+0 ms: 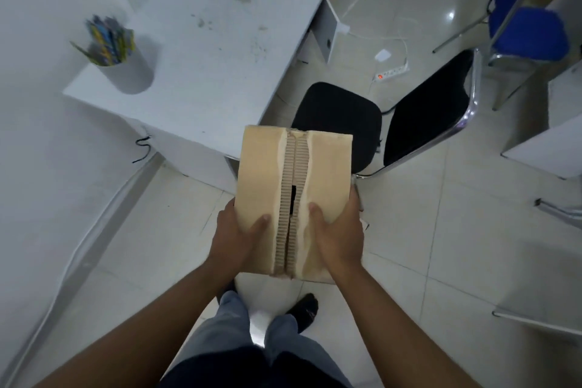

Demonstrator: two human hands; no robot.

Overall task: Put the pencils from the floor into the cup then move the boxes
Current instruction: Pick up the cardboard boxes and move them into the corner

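Observation:
A tan cardboard box (327,164) with a torn strip down the middle of its top is held in the air in front of me, above the tiled floor. My left hand (234,235) grips its left near side, thumb on top. My right hand (338,235) grips its right near side the same way. On the near left corner of the white desk (208,50) stands a white cup (126,72) filled with several coloured pencils (108,41). The box's far end hangs over the desk's near edge.
A black chair (340,116) with a chrome frame stands right of the desk, a blue chair (529,31) behind it. A white power strip (392,71) and cables lie on the floor. White wall on the left; another white desk (548,148) at the right edge.

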